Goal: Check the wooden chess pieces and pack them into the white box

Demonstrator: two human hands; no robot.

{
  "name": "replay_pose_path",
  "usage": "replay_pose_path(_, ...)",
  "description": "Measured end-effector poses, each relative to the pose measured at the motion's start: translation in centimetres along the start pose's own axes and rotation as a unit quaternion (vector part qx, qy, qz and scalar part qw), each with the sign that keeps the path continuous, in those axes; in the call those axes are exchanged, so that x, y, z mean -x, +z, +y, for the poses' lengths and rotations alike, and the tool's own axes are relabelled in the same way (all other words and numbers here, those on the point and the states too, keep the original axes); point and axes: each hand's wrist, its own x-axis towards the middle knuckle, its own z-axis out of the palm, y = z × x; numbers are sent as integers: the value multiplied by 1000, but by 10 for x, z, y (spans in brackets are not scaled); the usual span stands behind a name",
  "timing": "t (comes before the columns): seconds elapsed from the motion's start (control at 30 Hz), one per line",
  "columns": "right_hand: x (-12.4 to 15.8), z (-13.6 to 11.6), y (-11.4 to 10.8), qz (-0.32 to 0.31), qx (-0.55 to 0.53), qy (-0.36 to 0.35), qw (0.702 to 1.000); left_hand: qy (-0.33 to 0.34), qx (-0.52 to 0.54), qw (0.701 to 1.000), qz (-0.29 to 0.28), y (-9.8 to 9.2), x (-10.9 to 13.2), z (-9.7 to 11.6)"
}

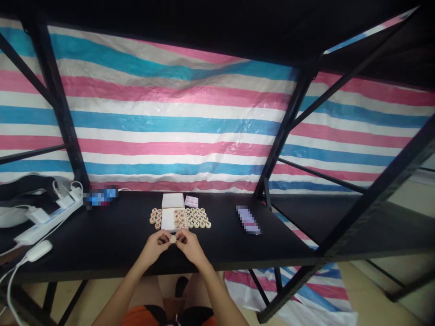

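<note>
Between the fingertips of my left hand (156, 245) and my right hand (189, 246) is a round, pale xiangqi piece (173, 239). Both hands pinch it just in front of a white box (167, 220), whose lid (172, 200) lies folded back behind it. Several red-marked pieces (180, 218) fill the right part of the box. To the left of the box sits a small group of red-marked pieces (156, 218). On its right, dark-marked pieces (198, 218) stand in rows. Any marking on the held piece is too small to make out.
A pink-and-white paper slip (191, 201) lies behind the dark-marked pieces. Further right on the black table (118, 244) is a phone (248, 220). A white power strip (50, 222) with plugs and cables takes up the left end. Black metal posts (282, 140) frame the table.
</note>
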Motion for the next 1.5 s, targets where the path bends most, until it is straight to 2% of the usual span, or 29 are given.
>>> replay_pose_path(0.23,4,-7,-3,-15,-17,4,1000,-2,17,1000,2,0,-1,-6)
replay_pose_path(0.5,2,0,-2,-25,-30,5,999,-1,4,1000,-24,0,1,5)
replay_pose_path(0.73,4,-5,-4,-45,23,4,999,-1,-54,998,-16,0,0,4)
replay_pose_path(0.93,4,-3,-4,-35,40,5,999,1,-80,997,-7,1,0,-1)
replay_pose_path(1.17,2,3,-2,-23,21,3,1000,26,-44,998,-44,1,-1,1)
replay_pose_path(1.5,5,-6,-4,-58,-10,1,998,28,-63,998,1,2,2,-3)
